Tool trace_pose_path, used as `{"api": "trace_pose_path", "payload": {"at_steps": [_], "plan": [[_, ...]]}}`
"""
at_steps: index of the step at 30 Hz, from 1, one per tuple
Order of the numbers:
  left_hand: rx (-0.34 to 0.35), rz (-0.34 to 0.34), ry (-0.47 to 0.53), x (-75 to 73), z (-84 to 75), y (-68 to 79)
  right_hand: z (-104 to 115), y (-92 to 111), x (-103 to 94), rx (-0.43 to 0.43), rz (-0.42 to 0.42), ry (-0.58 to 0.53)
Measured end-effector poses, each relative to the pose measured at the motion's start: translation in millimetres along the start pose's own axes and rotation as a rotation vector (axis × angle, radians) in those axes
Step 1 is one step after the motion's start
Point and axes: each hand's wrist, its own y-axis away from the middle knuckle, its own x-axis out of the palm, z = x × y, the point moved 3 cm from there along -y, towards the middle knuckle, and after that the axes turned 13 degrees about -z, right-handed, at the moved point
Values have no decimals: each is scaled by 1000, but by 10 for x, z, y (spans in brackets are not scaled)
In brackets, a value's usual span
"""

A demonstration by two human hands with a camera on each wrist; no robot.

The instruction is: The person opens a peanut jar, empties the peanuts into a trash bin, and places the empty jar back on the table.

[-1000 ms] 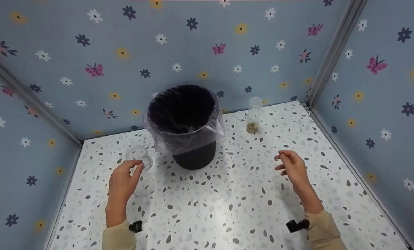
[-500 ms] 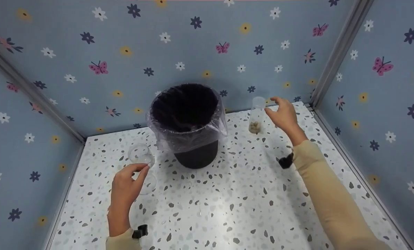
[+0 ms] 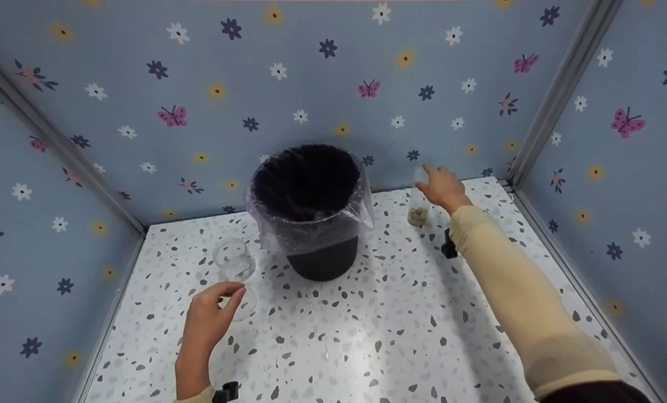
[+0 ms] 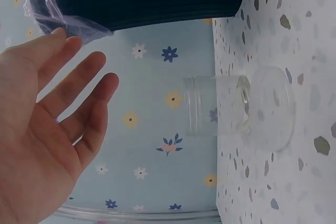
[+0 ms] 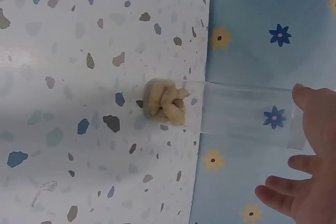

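Observation:
In the head view my right hand (image 3: 443,187) is at the top of a tall clear jar (image 3: 417,202) standing on the speckled table, thumb and index finger on either side of its rim. Tan lumpy pieces (image 5: 169,102) lie at the jar's bottom. The right wrist view shows the thumb against the rim, with the other fingers off to the side. My left hand (image 3: 211,314) hovers low on the left, fingers loosely bent, with nothing visible in it. Near it stand a short clear jar (image 4: 210,106) with a ridged rim and a clear round disc (image 4: 278,108) lying flat.
A black bin (image 3: 323,260) with a clear plastic liner (image 3: 289,238) stands at the back between the two jars. Flower-patterned panels (image 3: 311,73) enclose the speckled table (image 3: 378,313) at the back and both sides. A thin clear scrap (image 5: 44,188) lies on the table.
My right hand has reached forward from the table's right side to the top of the tall jar. My left hand stays near the short jar. The view has shifted slightly.

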Motion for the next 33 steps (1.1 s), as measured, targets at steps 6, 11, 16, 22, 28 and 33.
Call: {"api": "trace_pose_path", "payload": {"at_steps": [6, 11, 16, 22, 28, 33], "plan": [[-64, 46, -2, 25, 30, 30, -7, -8, 23, 28, -3, -123], [-85, 70, 2, 73, 40, 19, 11, -7, -8, 60, 6, -170], [-93, 83, 35, 128, 56, 38, 11, 50, -64, 27, 33, -167], [-132, 104, 71, 219, 69, 106, 62, 237, -161, -49, 83, -162], [-143, 143, 138, 363, 26, 165, 205, 550, -313, -99, 80, -191], [-158, 164, 222, 502, -12, 227, 348, 919, -477, -175, 60, -261]]}}
